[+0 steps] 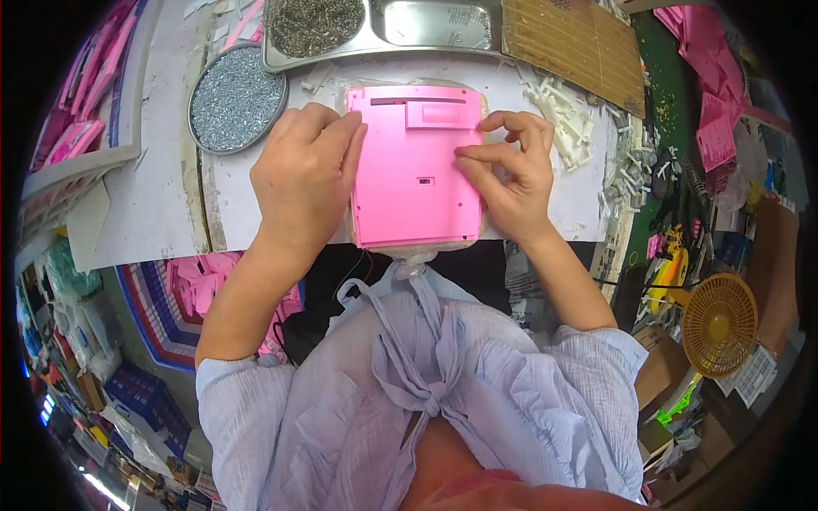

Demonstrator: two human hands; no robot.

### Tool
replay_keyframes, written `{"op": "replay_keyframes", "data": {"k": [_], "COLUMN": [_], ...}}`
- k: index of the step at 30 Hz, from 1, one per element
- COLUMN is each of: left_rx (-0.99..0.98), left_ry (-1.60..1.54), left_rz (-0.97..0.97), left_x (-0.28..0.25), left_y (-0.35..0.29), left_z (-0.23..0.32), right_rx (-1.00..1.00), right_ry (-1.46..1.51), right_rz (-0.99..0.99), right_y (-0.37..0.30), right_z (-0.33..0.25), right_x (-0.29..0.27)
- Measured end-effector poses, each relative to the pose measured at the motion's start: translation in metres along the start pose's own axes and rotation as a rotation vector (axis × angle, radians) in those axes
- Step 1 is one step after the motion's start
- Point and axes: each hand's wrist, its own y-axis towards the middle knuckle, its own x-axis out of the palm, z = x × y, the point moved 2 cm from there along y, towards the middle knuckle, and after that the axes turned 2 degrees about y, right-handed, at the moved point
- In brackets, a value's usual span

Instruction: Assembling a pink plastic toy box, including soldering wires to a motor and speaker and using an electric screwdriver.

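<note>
A flat pink plastic casing (400, 200) lies in front of me at the near side of the table. It has a long slot near its far edge, a raised rectangular part below that, and a small opening near the middle. My left hand (302, 179) is closed on its left edge, with thumb and fingers pressed along the side. On the right edge, my right hand (515, 175) grips with bent fingers, its thumb and index tips on the casing. Clear plastic wrapping (409, 252) shows under the casing and bunches at its near edge.
A round tray of small silvery screws (237, 98) stands left of the casing. Beyond it are a metal compartment tray (375, 38) and a cardboard sheet (575, 47). White plastic parts (567, 128) lie to the right. A basket (158, 311) of pink parts sits below the table's left side.
</note>
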Motion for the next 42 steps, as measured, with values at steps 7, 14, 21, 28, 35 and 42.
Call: {"op": "replay_keyframes", "data": {"k": [7,14,21,28,35,42], "left_rx": [-0.171,-0.241,-0.278,-0.316,-0.346,-0.293], "left_ry": [-0.302,0.315,0.189,0.224,0.206,0.216], "left_rz": [-0.016,-0.024,-0.062,-0.122,-0.183,0.002], "left_x": [-0.009,-0.021,-0.015,-0.009,-0.012,-0.013], "left_y": [-0.009,0.010,0.002,0.002,0.008,0.011], "left_z": [-0.017,-0.118,-0.130,-0.137,-0.131,-0.125], "right_rx": [0.041,0.089,0.087,0.014,0.145,0.182], "right_ry": [0.109,0.106,0.044,-0.228,-0.213,-0.153], "right_rz": [0.049,0.063,0.045,-0.031,-0.193,-0.136], "right_y": [-0.007,-0.014,-0.017,-0.029,-0.038,-0.037], "right_z": [0.007,0.006,0.003,-0.017,-0.036,-0.033], "right_x": [0.007,0.005,0.004,-0.001,-0.001,-0.010]}}
